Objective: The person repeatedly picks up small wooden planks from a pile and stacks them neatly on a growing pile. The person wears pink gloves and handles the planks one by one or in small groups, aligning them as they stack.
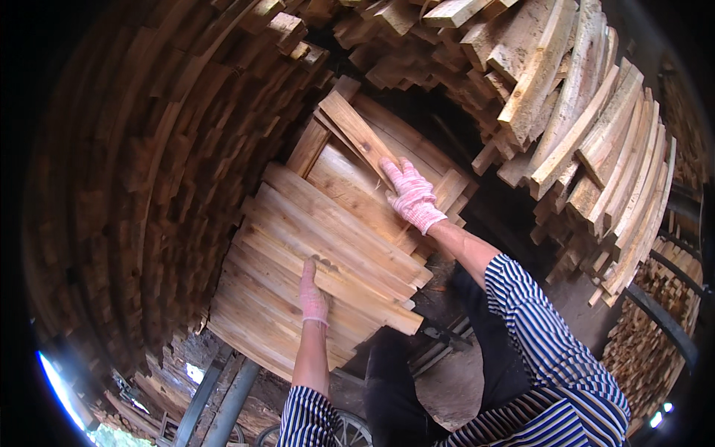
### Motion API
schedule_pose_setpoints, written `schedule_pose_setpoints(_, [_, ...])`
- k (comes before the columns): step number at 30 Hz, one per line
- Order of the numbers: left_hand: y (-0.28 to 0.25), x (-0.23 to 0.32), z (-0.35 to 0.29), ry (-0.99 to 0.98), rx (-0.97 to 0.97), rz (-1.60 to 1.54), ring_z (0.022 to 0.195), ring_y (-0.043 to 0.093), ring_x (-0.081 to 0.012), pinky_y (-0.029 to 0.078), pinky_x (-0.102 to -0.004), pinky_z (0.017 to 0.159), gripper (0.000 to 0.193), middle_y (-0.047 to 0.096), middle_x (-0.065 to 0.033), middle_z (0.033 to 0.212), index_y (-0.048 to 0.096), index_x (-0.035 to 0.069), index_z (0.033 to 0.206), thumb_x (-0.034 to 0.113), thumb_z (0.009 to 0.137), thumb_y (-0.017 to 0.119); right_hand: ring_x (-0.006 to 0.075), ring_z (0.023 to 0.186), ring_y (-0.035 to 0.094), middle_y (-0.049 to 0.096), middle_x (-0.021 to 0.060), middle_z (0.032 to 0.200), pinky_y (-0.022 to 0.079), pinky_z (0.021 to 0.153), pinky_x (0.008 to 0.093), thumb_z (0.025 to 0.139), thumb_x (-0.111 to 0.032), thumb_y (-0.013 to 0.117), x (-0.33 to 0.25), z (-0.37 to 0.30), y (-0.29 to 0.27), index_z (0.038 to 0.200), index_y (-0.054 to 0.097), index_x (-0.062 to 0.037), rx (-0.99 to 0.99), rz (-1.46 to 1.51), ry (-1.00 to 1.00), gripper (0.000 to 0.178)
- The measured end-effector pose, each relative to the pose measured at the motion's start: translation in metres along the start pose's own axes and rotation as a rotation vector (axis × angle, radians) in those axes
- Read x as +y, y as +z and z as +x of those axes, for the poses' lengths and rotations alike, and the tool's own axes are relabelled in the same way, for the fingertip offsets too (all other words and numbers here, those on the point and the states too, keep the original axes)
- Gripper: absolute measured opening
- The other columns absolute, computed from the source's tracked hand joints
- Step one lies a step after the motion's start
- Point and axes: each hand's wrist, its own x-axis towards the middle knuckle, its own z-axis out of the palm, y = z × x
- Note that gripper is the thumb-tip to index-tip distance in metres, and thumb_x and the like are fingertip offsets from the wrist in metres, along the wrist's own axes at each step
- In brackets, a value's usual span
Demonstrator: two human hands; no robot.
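Plank (pixel 351 128): is being held at a slant over the far part of the board pile (pixel 272 279), its far tip lying near the pile's far corner.
Right hand (pixel 414 197): is being kept narrow, gloved fingers wrapped around the plank's near end.
Left hand (pixel 313 304): is being rested on the pile nearer its left edge, thumb along a board; the other fingers are being hidden, so any grip cannot be told.
Slip risk: with the plank being gripped only at one end, its far tip could be dropped or twisted.
Slide risk: uneven board ends are being exposed along the right edge; a sideways knock could dislodge them.
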Motion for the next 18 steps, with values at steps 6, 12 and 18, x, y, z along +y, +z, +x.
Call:
schedule_pose_setpoints(6, [0.003,0.004,0.013,-0.038,-0.009,0.0,0.099,0.066,-0.0246,0.056,-0.0416,0.089,0.043,0.068,-0.0099,0.107,0.062,0.006,0.122,0.034,0.093,0.076,0.0407,0.122,0.056,0.05,0.0236,0.142,0.049,0.105,0.0443,0.089,-0.027,0.071,-0.031,-0.019,0.027,0.144,0.055,-0.0193,-0.061,0.432,-0.1,0.057])
schedule_pose_setpoints(12, [0.012,0.008,-0.003,-0.059,-0.034,0.255,0.141,0.039,-0.0272,0.032,-0.0412,0.118,0.092,0.043,-0.0147,0.152,0.034,0.001,0.155,0.067,0.094,0.056,0.0438,0.122,0.057,0.049,0.0292,0.142,0.051,0.102,0.0441,0.092,-0.048,0.065,-0.086,-0.055,0.01,0.145,0.052,-0.0173,-0.129,0.02,-0.355,0.063])
schedule_pose_setpoints(18, [0.102,0.03,-0.043,-0.055,-0.341,0.685,0.154,0.02,-0.0336,0.02,-0.0435,0.125,0.114,0.013,-0.0195,0.169,0.005,0.007,0.164,0.073,0.089,0.06,0.0383,0.128,0.058,0.055,0.0234,0.144,0.048,0.109,0.0386,0.078,-0.065,0.073,-0.068,-0.066,-0.032,0.16,0.033,-0.0267,-0.363,0.33,-0.16,0.099])
